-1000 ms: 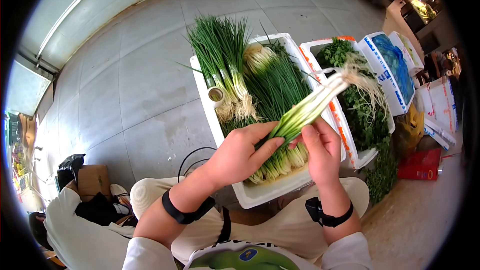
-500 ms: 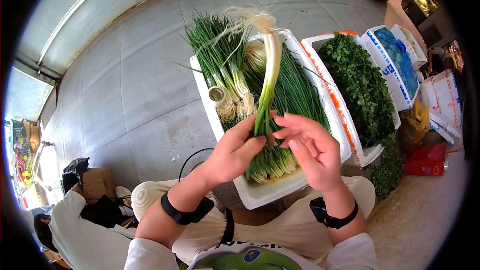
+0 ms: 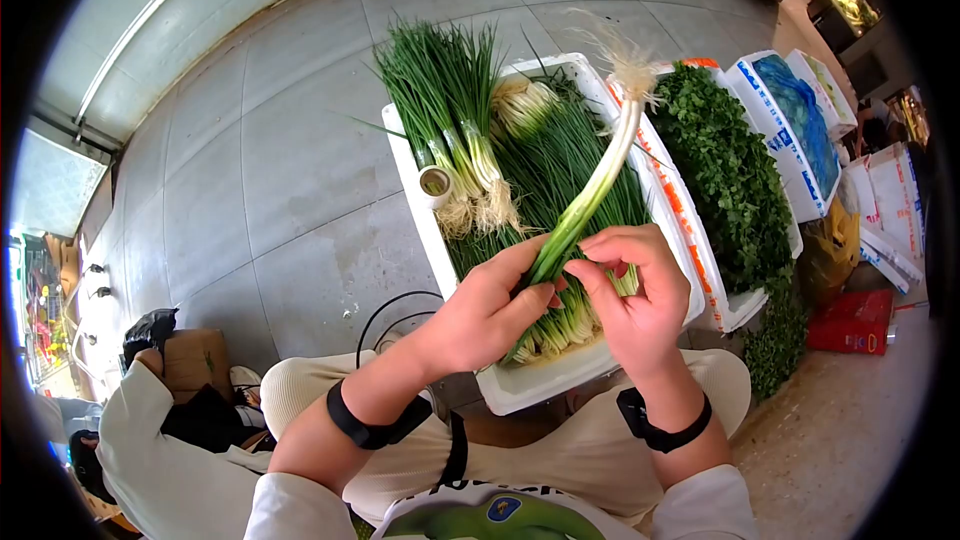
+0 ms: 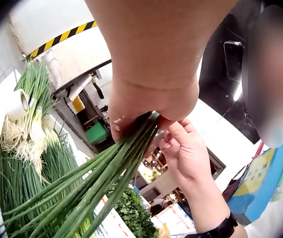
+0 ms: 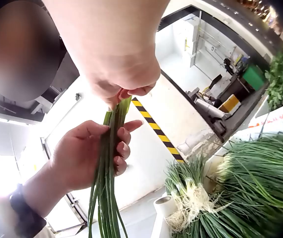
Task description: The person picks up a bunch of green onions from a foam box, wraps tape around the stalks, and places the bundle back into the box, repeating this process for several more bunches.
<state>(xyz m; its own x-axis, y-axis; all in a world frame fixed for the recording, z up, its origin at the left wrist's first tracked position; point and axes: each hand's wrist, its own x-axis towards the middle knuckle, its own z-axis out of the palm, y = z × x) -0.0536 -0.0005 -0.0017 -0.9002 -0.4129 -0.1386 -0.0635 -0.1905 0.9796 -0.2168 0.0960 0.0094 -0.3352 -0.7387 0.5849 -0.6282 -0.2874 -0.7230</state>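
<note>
My left hand (image 3: 487, 302) grips a small bunch of scallions (image 3: 603, 172) around its green part. The white stems and stringy roots point up and away to the right, and the long leaves hang below the hand in the left wrist view. My right hand (image 3: 645, 290) is at the bunch's right side, thumb and fingertips bent and pinching at the green stalks just above the left hand. Beneath both hands stands a white foam box (image 3: 512, 395) filled with more scallions (image 3: 570, 175). Tied scallion bunches (image 3: 440, 110) lie across its far left corner.
A white tape roll (image 3: 435, 185) sits by the box's left wall. To the right, another foam box holds leafy greens (image 3: 715, 170), with a blue-bagged box (image 3: 790, 105) beyond. A red package (image 3: 850, 322) lies at the right, a cardboard box (image 3: 196, 368) at the left.
The bunch has swung from pointing right to upright, then tilted partly right again. My right hand came off the stalks, spread its fingers, and is back at them. The left hand kept its grip.
</note>
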